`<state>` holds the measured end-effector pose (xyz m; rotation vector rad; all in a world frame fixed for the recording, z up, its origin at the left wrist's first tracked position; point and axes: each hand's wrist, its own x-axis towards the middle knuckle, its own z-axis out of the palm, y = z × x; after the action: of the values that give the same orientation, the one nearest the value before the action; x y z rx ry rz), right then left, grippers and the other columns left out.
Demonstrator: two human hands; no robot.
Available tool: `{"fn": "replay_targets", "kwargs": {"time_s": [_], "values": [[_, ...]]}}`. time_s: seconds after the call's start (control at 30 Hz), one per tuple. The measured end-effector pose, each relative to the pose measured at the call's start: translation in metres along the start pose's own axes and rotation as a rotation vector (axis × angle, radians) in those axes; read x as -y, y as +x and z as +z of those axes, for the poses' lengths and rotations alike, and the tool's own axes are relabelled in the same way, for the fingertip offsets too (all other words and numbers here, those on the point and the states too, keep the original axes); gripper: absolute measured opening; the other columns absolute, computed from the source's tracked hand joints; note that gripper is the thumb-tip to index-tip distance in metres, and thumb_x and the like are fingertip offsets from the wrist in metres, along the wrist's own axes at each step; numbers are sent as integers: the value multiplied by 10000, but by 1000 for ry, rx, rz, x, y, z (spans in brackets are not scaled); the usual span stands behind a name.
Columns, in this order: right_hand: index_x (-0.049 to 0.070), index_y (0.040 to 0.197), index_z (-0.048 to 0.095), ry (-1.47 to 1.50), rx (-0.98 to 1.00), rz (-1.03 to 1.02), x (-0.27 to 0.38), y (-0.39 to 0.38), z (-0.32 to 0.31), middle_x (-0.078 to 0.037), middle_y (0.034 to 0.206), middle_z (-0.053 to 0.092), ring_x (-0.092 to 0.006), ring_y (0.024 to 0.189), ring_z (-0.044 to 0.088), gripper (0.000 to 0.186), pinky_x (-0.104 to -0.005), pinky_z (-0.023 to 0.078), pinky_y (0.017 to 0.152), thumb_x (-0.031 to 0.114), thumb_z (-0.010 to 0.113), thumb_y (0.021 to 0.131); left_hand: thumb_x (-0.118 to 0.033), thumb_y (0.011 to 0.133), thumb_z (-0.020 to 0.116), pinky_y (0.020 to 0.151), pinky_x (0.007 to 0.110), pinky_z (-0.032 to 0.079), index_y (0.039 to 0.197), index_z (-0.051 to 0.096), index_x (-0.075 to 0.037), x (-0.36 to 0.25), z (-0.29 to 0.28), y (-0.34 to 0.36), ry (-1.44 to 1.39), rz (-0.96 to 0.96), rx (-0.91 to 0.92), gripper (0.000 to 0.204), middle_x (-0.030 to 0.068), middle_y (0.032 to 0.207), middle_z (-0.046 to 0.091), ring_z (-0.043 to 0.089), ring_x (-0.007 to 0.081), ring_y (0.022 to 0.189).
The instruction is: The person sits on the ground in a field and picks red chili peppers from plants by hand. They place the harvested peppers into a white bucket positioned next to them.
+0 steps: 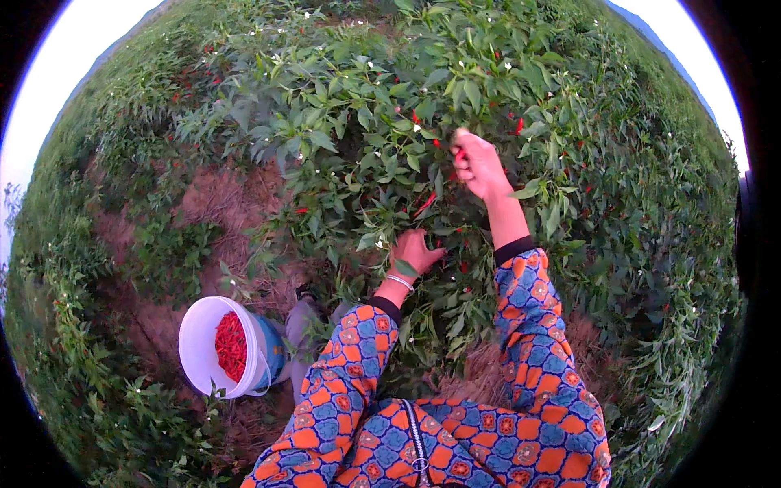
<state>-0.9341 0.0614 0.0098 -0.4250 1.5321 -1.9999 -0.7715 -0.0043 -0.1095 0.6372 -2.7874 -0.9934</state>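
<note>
My right hand (477,165) is raised among the upper leaves of a chili plant (358,114), fingers curled shut around a red chili pepper (460,154). Lower and to the left, my left hand (416,250) reaches into the foliage. Its thumb stands apart from the fingers, whose tips are partly hidden by leaves. Between the two hands hangs a cluster of red chilies (425,203). Another red chili (519,126) shows just right of my right hand.
A white bucket (199,333) with a blue outer side tilts at the lower left, with picked red chilies (231,346) inside. My trouser leg (301,325) is beside it. Brown soil (232,203) shows between the rows, and dense plants (651,211) stand on the right.
</note>
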Motion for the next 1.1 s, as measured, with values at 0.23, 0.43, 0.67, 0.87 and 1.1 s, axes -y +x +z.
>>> {"fn": "replay_targets", "kwargs": {"time_s": [0.23, 0.43, 0.67, 0.87, 1.1], "values": [[21, 865, 586, -1508, -151, -469, -4, 51, 20, -184, 746, 595, -366, 752, 574, 270, -437, 464, 706, 248, 597, 720, -434, 586, 708, 753, 396, 454, 978, 584, -26, 0, 11, 5, -54, -7, 40, 580, 160, 973, 595, 571, 313, 894], [70, 712, 474, 2, -124, 31, -37, 34, 15, 12, 527, 394, -92, 377, 341, 147, -228, 254, 329, 149, 528, 824, -404, 569, 718, 736, 409, 454, 914, 586, -9, 12, 3, 4, -52, -47, 73, 541, 179, 931, 590, 564, 327, 880], [97, 764, 487, 285, -208, 53, -94, -23, 43, 35, 573, 410, -50, 428, 358, 155, -170, 238, 343, 212, 569, 825, -419, 567, 724, 729, 399, 459, 1025, 536, -8, 25, 26, -13, -126, 84, -144, 644, 187, 949, 573, 559, 333, 875], [-27, 706, 522, -1075, -314, -635, -70, -9, 39, -184, 619, 526, -305, 541, 528, 247, -385, 406, 508, 198, 589, 786, -421, 574, 716, 698, 413, 461, 852, 592, -33, 24, 24, -3, -6, 97, -89, 493, 158, 849, 595, 572, 328, 799], [14, 735, 514, -1028, -338, -630, -65, 12, 16, -126, 628, 537, -265, 515, 510, 202, -342, 385, 419, 194, 562, 812, -414, 561, 721, 683, 414, 459, 825, 591, -40, 18, 30, -6, -135, 139, -121, 476, 158, 857, 589, 568, 316, 811]]}}
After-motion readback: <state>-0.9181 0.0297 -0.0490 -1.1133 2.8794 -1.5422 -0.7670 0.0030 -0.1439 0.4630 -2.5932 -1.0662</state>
